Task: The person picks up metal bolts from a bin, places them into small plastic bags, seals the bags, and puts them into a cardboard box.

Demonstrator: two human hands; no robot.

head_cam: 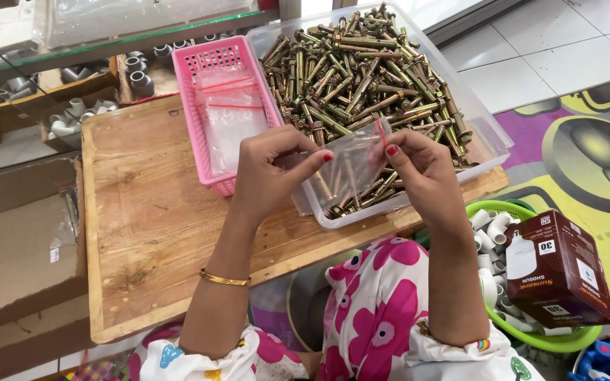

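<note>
Two hands meet on one small clear zip bag (353, 169) with a red seal strip, held over the near edge of a clear plastic tub (485, 152). Left hand (271, 168) pinches the bag's left top corner between thumb and forefinger; right hand (418, 166) pinches the right top corner by the red strip — both grips pressed together on the film. A few brass-coloured anchor bolts (351, 185) hang inside, below the pinch.

Behind and below the grip, the tub is heaped with the same bolts (361, 67). Left of the grip, a pink basket (193, 92) holds spare empty bags. All rest on a wooden board (150, 219).

Handling, as judged: film is thin, soft and slippery; the load is stiff, heavy for its size, with ends that could pierce. Best held at the reinforced seal edge — a hand under the bottom would ease strain.
</note>
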